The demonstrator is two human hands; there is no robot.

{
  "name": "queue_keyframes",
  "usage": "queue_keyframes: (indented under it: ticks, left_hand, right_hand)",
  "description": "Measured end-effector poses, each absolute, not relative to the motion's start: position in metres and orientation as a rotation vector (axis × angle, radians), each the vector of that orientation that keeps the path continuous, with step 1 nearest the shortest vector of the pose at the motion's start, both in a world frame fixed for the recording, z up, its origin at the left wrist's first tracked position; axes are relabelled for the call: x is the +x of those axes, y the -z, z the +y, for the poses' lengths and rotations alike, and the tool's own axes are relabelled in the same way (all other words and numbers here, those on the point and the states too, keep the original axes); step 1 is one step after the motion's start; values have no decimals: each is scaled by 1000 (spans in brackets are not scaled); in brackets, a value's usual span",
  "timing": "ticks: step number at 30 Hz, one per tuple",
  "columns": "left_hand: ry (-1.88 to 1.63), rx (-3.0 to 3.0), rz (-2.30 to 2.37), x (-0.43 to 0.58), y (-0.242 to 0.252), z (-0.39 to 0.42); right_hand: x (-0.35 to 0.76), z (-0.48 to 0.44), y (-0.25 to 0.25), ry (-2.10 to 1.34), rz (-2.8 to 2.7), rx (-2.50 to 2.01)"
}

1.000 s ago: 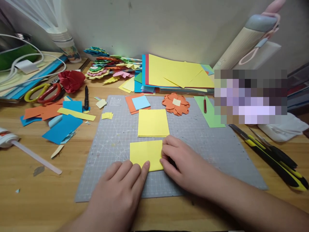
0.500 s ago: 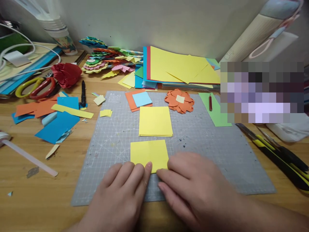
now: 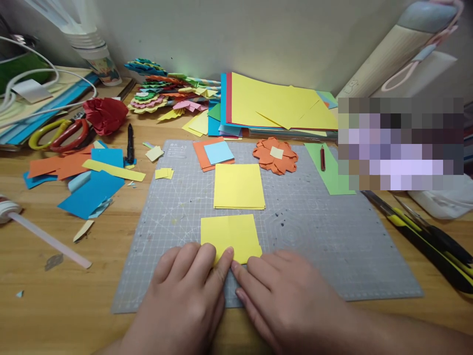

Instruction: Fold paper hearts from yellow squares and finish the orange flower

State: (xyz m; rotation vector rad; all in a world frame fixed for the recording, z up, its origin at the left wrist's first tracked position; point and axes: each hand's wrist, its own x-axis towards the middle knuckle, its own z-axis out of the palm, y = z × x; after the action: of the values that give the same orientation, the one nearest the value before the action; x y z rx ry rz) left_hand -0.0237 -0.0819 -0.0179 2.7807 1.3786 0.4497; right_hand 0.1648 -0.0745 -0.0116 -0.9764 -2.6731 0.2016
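A small yellow paper square (image 3: 229, 234) lies on the grey cutting mat (image 3: 318, 231) near its front edge. My left hand (image 3: 186, 293) rests on the square's near-left edge, fingers laid flat and pressing it down. My right hand (image 3: 284, 296) lies beside it, fingertips against the square's near-right corner, fingers flat on the mat. Just beyond the square sits a stack of yellow sheets (image 3: 238, 186).
On the mat's far part are an orange paper flower (image 3: 275, 155), orange and blue squares (image 3: 214, 154) and a green strip (image 3: 328, 170). Utility knives (image 3: 424, 236) lie right. Paper scraps (image 3: 86, 182), scissors (image 3: 59, 135), a red flower (image 3: 105, 114) lie left. Coloured sheets (image 3: 273, 106) are stacked behind.
My right hand has slid from the square's right edge down and toward me to its near-right corner. My left hand has kept pressing the near-left edge.
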Motion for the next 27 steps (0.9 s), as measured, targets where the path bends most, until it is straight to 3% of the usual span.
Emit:
queue_keyframes:
  ticks: [11, 20, 27]
  left_hand:
    - [-437, 2754, 1396, -22, 17, -82]
    - [-441, 2752, 1384, -22, 18, -83]
    - [-406, 2785, 1358, -23, 16, -82]
  right_hand:
    - [178, -86, 4, 98, -2711, -1229]
    - [175, -74, -3, -111, -2467, -1166]
    - [173, -77, 5, -277, -2741, -1057]
